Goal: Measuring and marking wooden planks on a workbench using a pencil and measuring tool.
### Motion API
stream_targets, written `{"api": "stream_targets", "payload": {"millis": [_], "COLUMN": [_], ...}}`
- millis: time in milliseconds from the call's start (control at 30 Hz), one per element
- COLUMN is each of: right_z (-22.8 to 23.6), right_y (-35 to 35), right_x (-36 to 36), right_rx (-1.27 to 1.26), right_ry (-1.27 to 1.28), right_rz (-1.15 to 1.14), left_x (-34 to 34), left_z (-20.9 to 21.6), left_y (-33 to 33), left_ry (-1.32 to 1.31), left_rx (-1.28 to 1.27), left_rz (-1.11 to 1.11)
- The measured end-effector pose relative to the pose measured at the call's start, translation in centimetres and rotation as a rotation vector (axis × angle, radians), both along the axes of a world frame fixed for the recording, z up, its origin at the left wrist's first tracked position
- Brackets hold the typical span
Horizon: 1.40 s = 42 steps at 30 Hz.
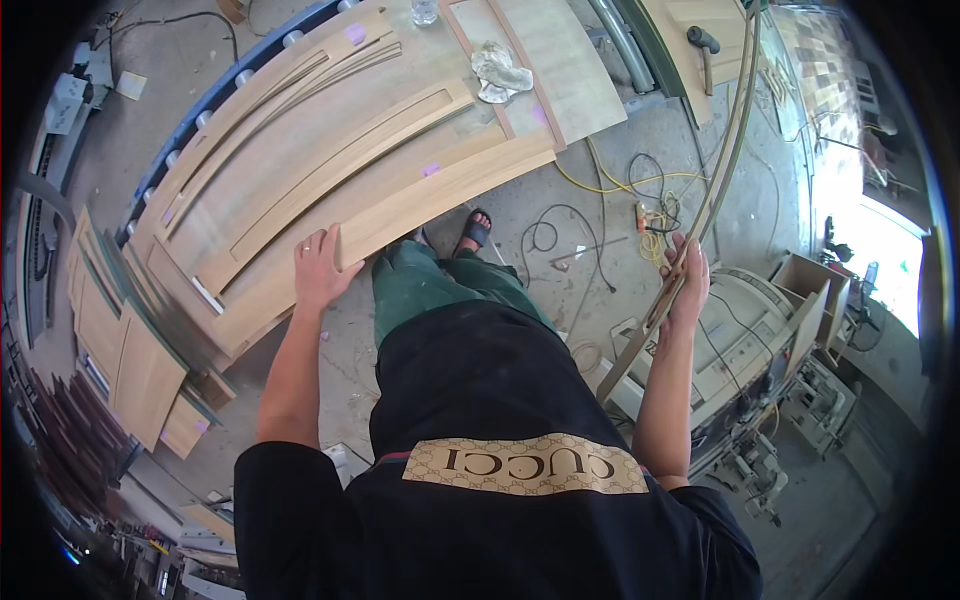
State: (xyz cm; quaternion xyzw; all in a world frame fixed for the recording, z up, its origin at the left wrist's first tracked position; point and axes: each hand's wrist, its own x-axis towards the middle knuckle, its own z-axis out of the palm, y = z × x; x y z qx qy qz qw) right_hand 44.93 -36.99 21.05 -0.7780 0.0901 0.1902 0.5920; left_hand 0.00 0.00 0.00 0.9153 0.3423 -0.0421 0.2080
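My left hand [320, 268] rests on the near edge of a long, light wooden board [400, 212], fingers extended and thumb apart, gripping nothing. On the board's far side lie a framed wooden panel [350, 170] and several thin wood strips [290, 90]. At my right side, my right hand [686, 282] is closed around long, narrow wooden strips [722, 165]. They run from beside my hip up past the top of the view. How many strips are in the hand I cannot make out.
A crumpled white cloth [500, 72] lies on the worktable near a clear cup [424, 12]. A hammer [704, 55] sits on boards at the upper right. Cables [600, 235] trail over the floor. Panels [150, 370] are stacked at left; a machine [740, 320] stands at right.
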Motion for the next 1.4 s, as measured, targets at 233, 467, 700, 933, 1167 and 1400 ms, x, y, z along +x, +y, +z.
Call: {"api": "stream_targets", "payload": {"millis": [233,467,700,933,1167,1400], "right_z": [0.3,0.7,0.7,-0.3,0.4,-0.3], "right_y": [4.6,6.7,8.5,8.8,9.0,9.0], "right_x": [-4.7,-8.1,-10.6,-13.5,-15.6,-16.1], "right_rx": [-0.152,-0.193,-0.298,-0.237,-0.432,-0.528], "right_ry": [-0.053,-0.042,-0.061,-0.094,-0.172,-0.254], "right_rz": [0.036,0.152,0.36,0.454,0.657,0.79], "left_x": [-4.5,-7.2,-7.7,-7.9,-7.1,-5.8], "left_z": [-3.2,-5.0,-5.4,-5.1,-5.1,-3.4], "left_y": [4.2,4.5,4.3,4.8,4.5,4.0], "left_ry": [-0.059,0.03,-0.048,-0.057,-0.017,0.142], "left_rx": [0.047,-0.103,-0.102,-0.085,-0.05,-0.069], "left_rz": [0.06,0.106,0.122,0.143,0.129,0.179]}}
